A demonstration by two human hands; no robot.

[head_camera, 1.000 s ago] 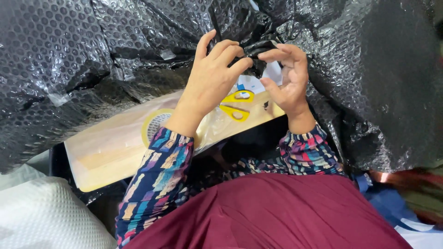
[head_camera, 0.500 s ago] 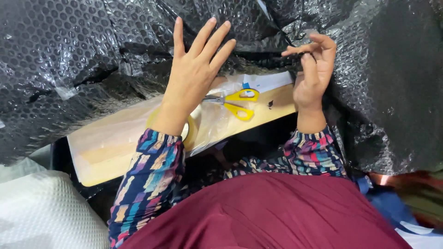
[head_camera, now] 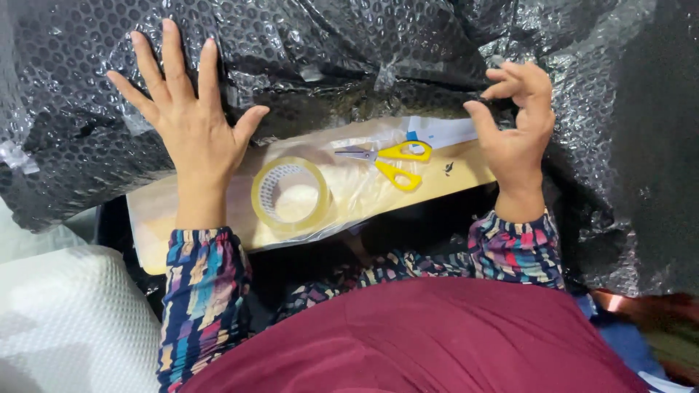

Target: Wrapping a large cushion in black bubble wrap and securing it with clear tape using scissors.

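Two bare hands, both on the black bubble wrap that drapes across the top of the view and down the right side.

Far left: white foam sheet in the lower corner, not touched.

Left hand: flat, palm down on the wrap, fingers spread wide, no grip, just pressing the sheet down. Patterned sleeve below it.

Just right of that hand: roll of clear tape lying flat on the pale board, which looks covered in clear film. I'd call the board the working surface; can't tell if a tabletop sits under it.

Next: yellow-handled scissors, lying closed on the board, blades pointing left, apart from the tape roll. A white strip with a blue mark lies just above them.

Right hand: thumb and fingers curled at the wrap's edge, pinching a fold of it as far as I can see; the contact is partly hidden by dark plastic.

Handling, my judgement: the wrap is light, soft, floppy and a bit slick, and won't hold shape. Best taken at an edge or fold with a pinch while the other palm pins it. Bubbles could pop under hard pressure.

Containers: none visible, nothing held inside anything; whether the wrap covers an object, I can't tell.
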